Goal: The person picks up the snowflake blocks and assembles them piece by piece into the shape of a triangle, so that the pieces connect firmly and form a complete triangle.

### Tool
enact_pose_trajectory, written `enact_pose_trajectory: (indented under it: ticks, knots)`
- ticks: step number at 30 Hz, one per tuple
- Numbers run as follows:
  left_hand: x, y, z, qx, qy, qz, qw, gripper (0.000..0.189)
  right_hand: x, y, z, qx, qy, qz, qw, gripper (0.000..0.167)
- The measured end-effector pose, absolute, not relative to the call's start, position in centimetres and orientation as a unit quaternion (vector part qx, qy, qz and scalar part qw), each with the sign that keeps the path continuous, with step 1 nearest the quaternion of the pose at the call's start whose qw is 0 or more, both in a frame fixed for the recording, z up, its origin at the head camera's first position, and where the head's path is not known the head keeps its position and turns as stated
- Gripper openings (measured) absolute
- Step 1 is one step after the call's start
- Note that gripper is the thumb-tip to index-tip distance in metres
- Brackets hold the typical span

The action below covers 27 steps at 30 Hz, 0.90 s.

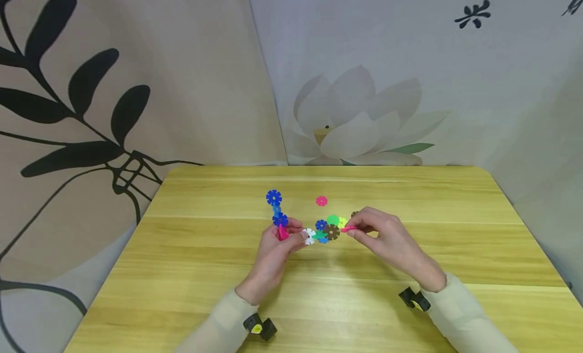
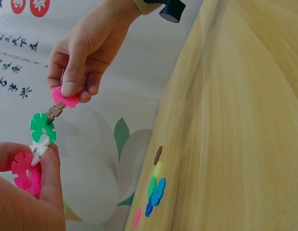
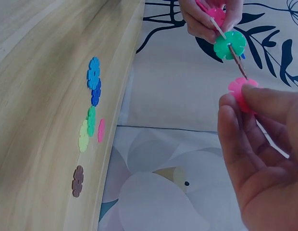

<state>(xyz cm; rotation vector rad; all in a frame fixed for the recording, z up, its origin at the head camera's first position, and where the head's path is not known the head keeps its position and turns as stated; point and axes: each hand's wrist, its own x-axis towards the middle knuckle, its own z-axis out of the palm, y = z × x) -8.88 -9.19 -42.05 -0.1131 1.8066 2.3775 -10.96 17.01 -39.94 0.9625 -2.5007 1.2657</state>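
A chain of notched plastic snowflake discs spans my two hands above the table. My left hand (image 1: 272, 254) grips it at a pink disc (image 2: 25, 169) and a white disc (image 2: 40, 148). Beyond that grip, a blue disc (image 1: 274, 197) tops several bluish ones at the far end. From the white disc the chain runs through a green disc (image 2: 42, 126) to a brown disc (image 2: 55, 112). Between thumb and fingers, my right hand (image 1: 393, 239) pinches another pink disc (image 3: 242, 94), its edge right at the brown one's edge.
Loose discs lie on the wooden table (image 1: 182, 292) beyond the chain: pink (image 1: 321, 201), yellow-green disc (image 3: 83, 136), green disc (image 3: 91, 121), brown disc (image 3: 78, 181) and blue disc (image 3: 95, 92), with a light blue disc (image 3: 93, 73) close by. A printed wall cloth (image 1: 205, 89) stands behind the table.
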Motion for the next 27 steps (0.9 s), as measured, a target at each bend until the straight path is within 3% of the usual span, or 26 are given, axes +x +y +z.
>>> enact_pose_trajectory:
  ticks: [8,27]
  knots:
    - [-8.85,-9.03,-42.28,-0.037,0.598,0.797,0.077,0.024,-10.93,16.89,-40.05,0.358,-0.837,0.39,0.141,0.029]
    - [-8.88,-8.73,-42.44,-0.032,0.594,0.8,0.08,0.026,-10.75,16.57,-40.33,0.39,-0.831,0.347,0.192,0.03]
